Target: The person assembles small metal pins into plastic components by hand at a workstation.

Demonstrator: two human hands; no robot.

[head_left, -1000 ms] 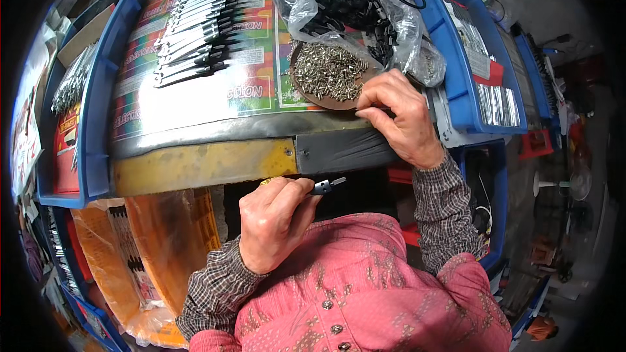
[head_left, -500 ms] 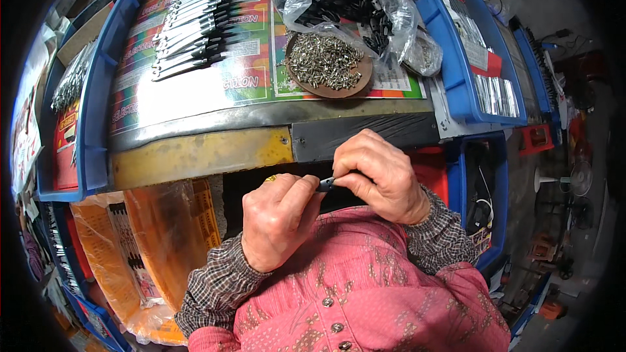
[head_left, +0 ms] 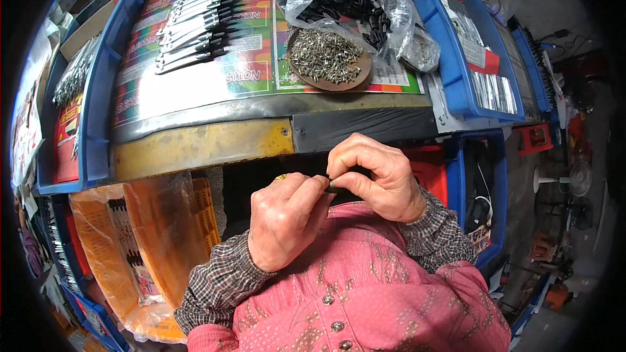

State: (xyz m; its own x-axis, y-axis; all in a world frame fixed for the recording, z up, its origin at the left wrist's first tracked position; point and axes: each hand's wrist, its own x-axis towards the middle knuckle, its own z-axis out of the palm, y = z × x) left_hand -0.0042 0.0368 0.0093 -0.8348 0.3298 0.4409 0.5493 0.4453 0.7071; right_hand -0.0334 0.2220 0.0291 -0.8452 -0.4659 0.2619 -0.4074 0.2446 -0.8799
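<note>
My left hand (head_left: 285, 218) and my right hand (head_left: 378, 179) meet in front of my body, below the table edge. Between their fingertips is a small dark pen part (head_left: 331, 187), mostly covered by the fingers. The left fingers are closed around one side of it, while the right thumb and forefinger pinch its other end. On the table beyond, a round brown dish (head_left: 357, 81) holds a heap of small metal pen tips (head_left: 325, 55). Many silver pens with black grips (head_left: 199, 26) lie in a row at the far left.
A clear plastic bag (head_left: 404, 26) of black pen parts lies behind the dish. Blue trays (head_left: 98, 117) flank the table, the right blue tray (head_left: 456, 85) holding silver pieces. An orange crate lined with plastic (head_left: 163, 241) stands below left; a blue bin (head_left: 499, 195) is below right.
My hands have drawn closer together, and the left one has shifted slightly right. Less of the dark pen part shows between the fingers.
</note>
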